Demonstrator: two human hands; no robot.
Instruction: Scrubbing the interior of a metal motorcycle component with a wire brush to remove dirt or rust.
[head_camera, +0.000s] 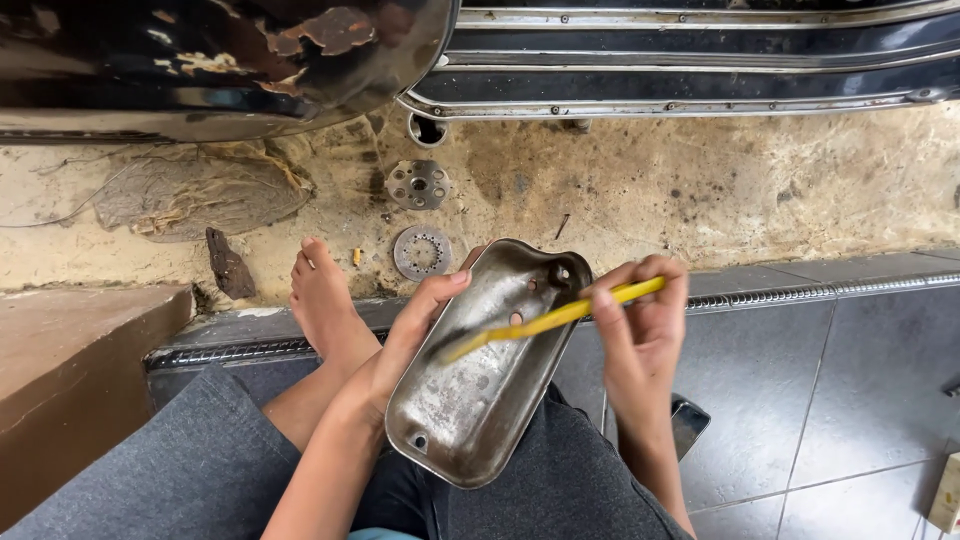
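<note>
Left hand (415, 325) clamped on metal cover (480, 370) over lap, right hand (640, 320) pinching yellow brush (555, 318) across it, bare foot (325, 305) and two round discs (420, 218) just beyond, open tiled floor (840, 400) to the right.

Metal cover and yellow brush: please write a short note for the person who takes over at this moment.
Left hand: holds the metal cover by its left rim, hollow side up, over the lap.
Right hand: grips the yellow brush; its blurred head lies inside the cover.
Nearby: two perforated round discs lie on the dirty concrete ground ahead, beside a bare foot.
Done: cannot tell how much is cleaned; the inside looks dull and stained.
Left: stains and specks show over most of the inner surface; discs untouched.
</note>
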